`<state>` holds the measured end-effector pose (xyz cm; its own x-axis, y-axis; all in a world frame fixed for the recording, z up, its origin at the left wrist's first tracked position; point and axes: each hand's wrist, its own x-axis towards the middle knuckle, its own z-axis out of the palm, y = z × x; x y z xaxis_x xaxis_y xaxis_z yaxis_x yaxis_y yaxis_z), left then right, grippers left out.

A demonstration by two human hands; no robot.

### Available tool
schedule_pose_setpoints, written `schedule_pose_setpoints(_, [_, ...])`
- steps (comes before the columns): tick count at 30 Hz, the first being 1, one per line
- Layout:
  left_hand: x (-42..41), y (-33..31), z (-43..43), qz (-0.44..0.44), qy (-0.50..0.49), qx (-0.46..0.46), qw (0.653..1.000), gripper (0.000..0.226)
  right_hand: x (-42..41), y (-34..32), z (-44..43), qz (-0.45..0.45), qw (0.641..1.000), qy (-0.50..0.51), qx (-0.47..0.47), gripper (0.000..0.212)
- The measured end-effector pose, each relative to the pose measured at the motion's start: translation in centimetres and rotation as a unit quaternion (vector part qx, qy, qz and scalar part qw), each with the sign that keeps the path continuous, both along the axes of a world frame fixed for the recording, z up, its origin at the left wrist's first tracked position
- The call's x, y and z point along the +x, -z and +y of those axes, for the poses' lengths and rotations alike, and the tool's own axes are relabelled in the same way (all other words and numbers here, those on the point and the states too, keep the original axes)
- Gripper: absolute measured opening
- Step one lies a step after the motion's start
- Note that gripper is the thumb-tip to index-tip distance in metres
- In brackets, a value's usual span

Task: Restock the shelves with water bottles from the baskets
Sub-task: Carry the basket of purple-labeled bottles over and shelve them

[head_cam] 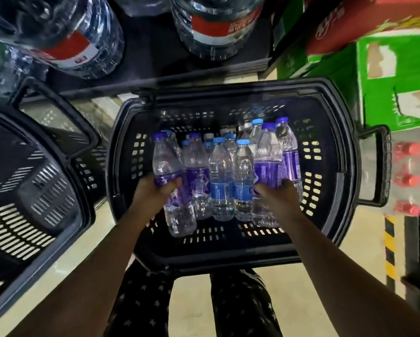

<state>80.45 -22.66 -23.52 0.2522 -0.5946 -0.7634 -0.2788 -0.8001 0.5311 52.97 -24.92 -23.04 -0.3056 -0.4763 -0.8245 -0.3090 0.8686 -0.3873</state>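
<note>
Water bottles stand packed upright in the black basket just below me, and I have one in each grip. My left grip is curled round the purple label of the left bottle, at the nine o'clock end of the near row. My right grip wraps the right bottle, also purple-labelled, at the three o'clock end. Both holds sit at label height, about mid-body. I cannot tell whether either base has left the basket floor.

Between my two bottles stand the blue-labelled bottles, touching shoulder to shoulder, with more rows behind them towards twelve o'clock. I judge the clean way out is straight up, both arms together, until the bases clear the neighbouring caps. Swinging early would likely tip the blue ones like skittles. These thin walls should dent under a hard squeeze, so I would keep the hold firm but not crushing, and avoid sliding up onto the slick bare plastic.

Beyond the far rim, at twelve o'clock, the shelf carries big jugs. The spot meant for small bottles is not in view, so I would look up before committing. A second basket lies at nine o'clock beside my left forearm, and green cartons are stacked at two o'clock. Both call for elbows kept in on the lift.
</note>
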Motion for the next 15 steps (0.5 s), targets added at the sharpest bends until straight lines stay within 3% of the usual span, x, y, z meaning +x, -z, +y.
schedule_pose_setpoints(4, [0.0, -6.6, -1.4, 0.143, -0.106, 0.010, 0.984, 0.012, 0.8, -5.6, -0.1, -0.076, 0.996, 0.026, -0.023, 0.034])
schedule_pose_setpoints(8, [-0.3, -13.6, -3.1, 0.298, -0.203, 0.032, 0.932, 0.022, 1.3, -12.5, -1.2, -0.142, 0.987, 0.015, -0.074, 0.047])
schedule_pose_setpoints(9, [-0.3, -15.1, -3.5, 0.329, -0.206, 0.036, 0.921, 0.034, 1.5, -14.4, -1.7, -0.156, 0.983, 0.018, -0.092, 0.042])
schedule_pose_setpoints(11, [-0.1, -17.7, -4.2, 0.356, -0.188, 0.028, 0.915, 0.085, 2.0, -18.1, -2.6, -0.192, 0.973, 0.015, -0.130, 0.033])
schedule_pose_setpoints(12, [-0.2, -19.2, -4.6, 0.358, -0.188, 0.015, 0.915, 0.098, 2.3, -19.7, -3.1, -0.200, 0.969, 0.014, -0.144, 0.032])
schedule_pose_setpoints(13, [-0.3, -20.7, -4.9, 0.361, -0.178, -0.004, 0.915, 0.097, 2.6, -21.3, -3.4, -0.205, 0.966, 0.010, -0.155, 0.033])
schedule_pose_setpoints(15, [-0.5, -23.5, -5.4, 0.360, -0.183, -0.041, 0.914, 0.057, 3.1, -24.1, -4.1, -0.200, 0.964, 0.008, -0.174, 0.033])
